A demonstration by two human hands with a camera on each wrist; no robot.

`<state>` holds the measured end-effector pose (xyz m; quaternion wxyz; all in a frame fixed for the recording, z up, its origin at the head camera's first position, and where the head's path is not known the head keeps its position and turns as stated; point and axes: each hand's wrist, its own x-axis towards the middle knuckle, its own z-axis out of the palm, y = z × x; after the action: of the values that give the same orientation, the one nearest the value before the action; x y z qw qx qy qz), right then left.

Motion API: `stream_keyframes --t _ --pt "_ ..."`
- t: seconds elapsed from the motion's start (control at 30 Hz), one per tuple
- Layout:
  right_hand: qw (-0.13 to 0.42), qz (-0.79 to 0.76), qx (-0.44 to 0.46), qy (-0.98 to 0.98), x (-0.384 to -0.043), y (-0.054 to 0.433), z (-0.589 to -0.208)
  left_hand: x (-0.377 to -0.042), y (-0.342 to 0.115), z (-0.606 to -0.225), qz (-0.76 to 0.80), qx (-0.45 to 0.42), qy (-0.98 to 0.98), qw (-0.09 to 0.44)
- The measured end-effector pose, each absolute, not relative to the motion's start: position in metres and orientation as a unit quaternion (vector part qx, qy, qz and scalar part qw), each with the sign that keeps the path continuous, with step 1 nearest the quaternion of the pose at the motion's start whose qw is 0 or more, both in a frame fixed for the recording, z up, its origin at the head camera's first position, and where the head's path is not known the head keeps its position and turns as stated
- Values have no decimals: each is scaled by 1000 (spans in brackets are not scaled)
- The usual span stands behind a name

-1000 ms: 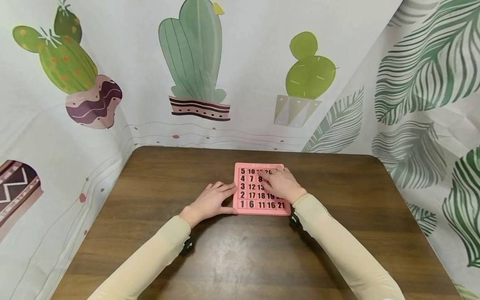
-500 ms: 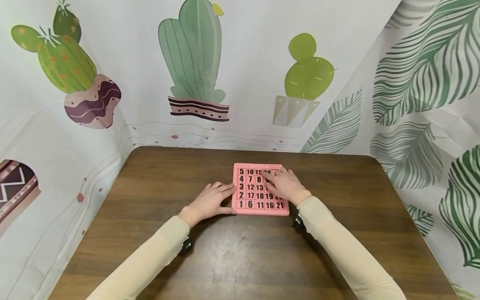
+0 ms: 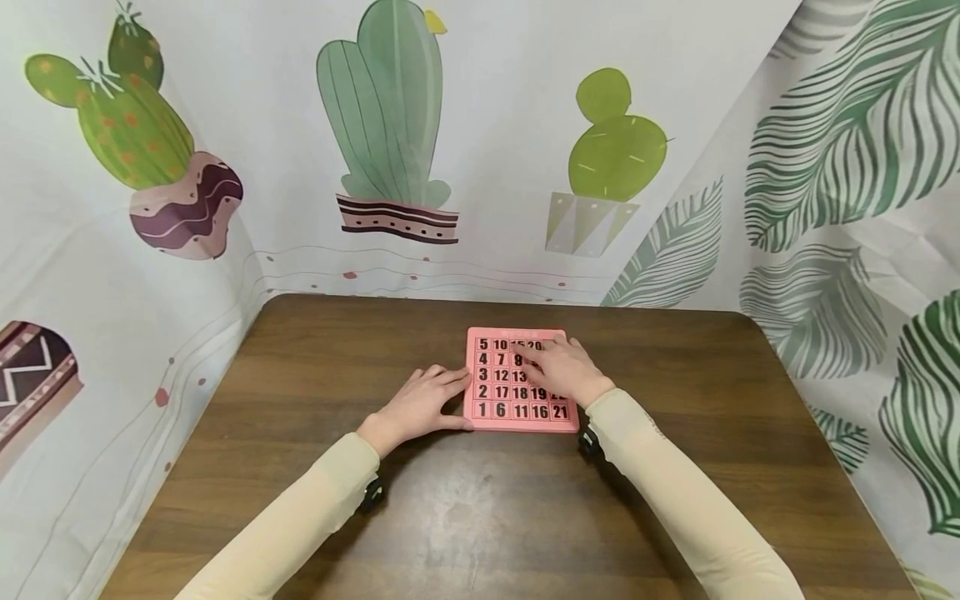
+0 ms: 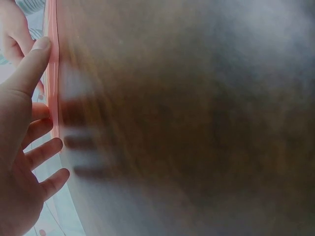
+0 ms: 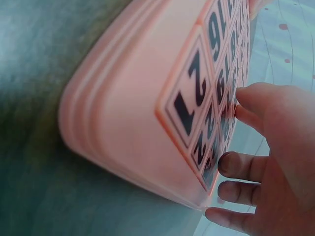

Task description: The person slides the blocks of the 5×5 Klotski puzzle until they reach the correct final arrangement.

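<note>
A pink number slide puzzle (image 3: 501, 392) lies flat on the table, its black-numbered square tiles set in a raised frame. My left hand (image 3: 420, 406) rests at the puzzle's left edge. The left wrist view shows that hand's thumb and several fingers spread along the pink edge (image 4: 54, 69). My right hand (image 3: 564, 371) is over the upper right of the puzzle, hiding several tiles. Its thumb and forefinger are at the tiles in the right wrist view, where the tile 21 (image 5: 189, 93) shows at the near corner of the frame (image 5: 130, 83).
The brown wooden table (image 3: 465, 517) has rounded far corners. Behind it hangs a white cloth (image 3: 495, 125) printed with cacti and leaves. Each wrist carries a small black device below a cream sleeve (image 3: 300, 508).
My right hand shifted slightly right and toward me, uncovering the 15, then went back up and left to partly cover it again. The left hand stays at the puzzle's edge.
</note>
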<state>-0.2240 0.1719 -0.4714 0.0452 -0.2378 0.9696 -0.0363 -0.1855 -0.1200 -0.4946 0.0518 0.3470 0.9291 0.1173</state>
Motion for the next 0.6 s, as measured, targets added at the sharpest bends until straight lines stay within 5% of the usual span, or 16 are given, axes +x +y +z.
stream_keyframes --t 0.6 --pt "32 -42 -233 971 -219 195 -472 -187 -121 -496 116 349 929 48"
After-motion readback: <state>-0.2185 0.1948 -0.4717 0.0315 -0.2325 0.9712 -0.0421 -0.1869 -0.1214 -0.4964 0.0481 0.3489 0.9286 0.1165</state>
